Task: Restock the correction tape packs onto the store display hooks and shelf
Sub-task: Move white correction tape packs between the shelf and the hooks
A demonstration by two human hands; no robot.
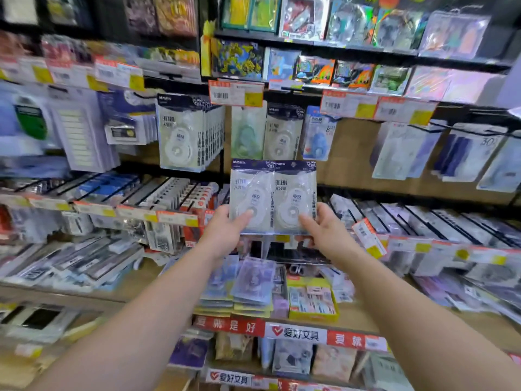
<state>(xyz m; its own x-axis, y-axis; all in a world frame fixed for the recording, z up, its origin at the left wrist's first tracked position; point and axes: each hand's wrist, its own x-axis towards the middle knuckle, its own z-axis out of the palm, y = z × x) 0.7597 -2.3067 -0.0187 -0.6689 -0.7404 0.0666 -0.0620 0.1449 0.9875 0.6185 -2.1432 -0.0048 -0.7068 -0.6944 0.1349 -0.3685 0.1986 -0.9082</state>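
Observation:
Two white correction tape packs with dark blue headers are held side by side in front of the display. My left hand (225,230) grips the lower edge of the left pack (251,190), thumb on its front. The right pack (296,190) is gripped the same way by my right hand (324,230). Up and to the left, a full row of the same packs (183,136) hangs on a hook. Straight above my hands, one matching pack (283,134) hangs on another hook.
A pale green pack (248,134) and a blue pack (320,134) hang either side of the single pack. Price tags (236,93) line the hook rail. Sloped shelves of stationery (423,221) lie left and right below; a yellow box (313,303) sits on the lower shelf.

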